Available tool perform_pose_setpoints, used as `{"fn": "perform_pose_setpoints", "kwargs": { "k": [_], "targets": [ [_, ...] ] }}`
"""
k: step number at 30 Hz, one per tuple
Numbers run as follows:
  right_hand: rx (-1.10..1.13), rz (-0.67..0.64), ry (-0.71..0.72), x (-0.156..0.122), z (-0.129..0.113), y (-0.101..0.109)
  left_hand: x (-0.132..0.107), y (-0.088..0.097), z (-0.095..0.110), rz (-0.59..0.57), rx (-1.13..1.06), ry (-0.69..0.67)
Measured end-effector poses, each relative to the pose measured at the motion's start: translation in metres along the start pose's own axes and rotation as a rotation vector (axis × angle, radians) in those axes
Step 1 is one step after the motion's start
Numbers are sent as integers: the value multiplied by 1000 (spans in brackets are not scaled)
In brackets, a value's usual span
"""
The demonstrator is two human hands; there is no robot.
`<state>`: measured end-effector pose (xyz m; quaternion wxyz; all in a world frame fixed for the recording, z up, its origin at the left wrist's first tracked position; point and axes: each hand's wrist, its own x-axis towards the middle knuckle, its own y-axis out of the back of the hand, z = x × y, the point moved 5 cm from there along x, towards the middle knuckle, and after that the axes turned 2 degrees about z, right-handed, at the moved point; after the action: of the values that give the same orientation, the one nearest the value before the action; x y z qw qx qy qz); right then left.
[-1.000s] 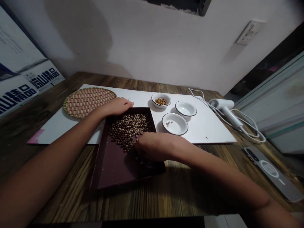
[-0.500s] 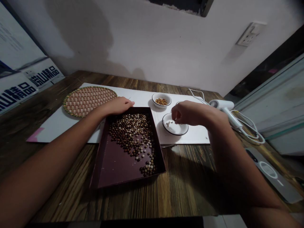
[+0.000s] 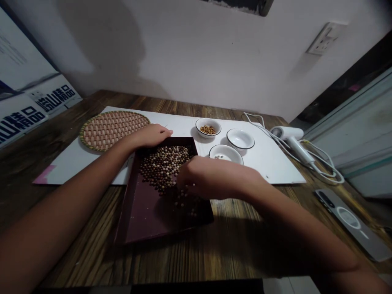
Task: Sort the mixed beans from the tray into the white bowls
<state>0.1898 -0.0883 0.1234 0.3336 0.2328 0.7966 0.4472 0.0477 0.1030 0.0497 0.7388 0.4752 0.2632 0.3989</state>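
Maroon and open-topped, the tray (image 3: 137,222) was set on the wooden table (image 3: 101,249), its far part laid over the white board (image 3: 266,161). Small round beads (image 3: 167,163), dark brown mixed with pale, were gathered mostly in its far half, with some scattered beneath the right hand (image 3: 208,177). Fingers of that hand were curled down over the beads; whether anything was pinched in its grip cannot be told, as the fingertips were hidden. By the left hand (image 3: 151,135) the tray's far left corner was covered; how firmly the rim was clasped, if at all, could not be made out. Each bead was judged to be light, hard and apt to roll or slip, best taken singly between thumb and forefinger across its middle. The tray, seemingly thin card, was judged fairly stiff but liable to flex, and best steadied by a wall or corner. Its long axis was pointed roughly straight away from the person, toward the wall (image 3: 196,69); in the round beads no clear long axis was shown.
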Motion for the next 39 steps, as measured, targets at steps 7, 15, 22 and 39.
{"fn": "perform_pose_setpoints", "kwargs": {
  "k": [7,15,22,39],
  "targets": [
    [-133,-93,96,24,-8,-27,0,1,1,6,19,-13],
    [-175,-146,138,29,-11,-33,0,1,1,24,-7,-12],
    [-118,-134,95,31,-5,-36,0,1,1,14,-5,-17],
    [-66,26,-7,1,11,0,1,1,1,8,-18,22]
  ]
}}
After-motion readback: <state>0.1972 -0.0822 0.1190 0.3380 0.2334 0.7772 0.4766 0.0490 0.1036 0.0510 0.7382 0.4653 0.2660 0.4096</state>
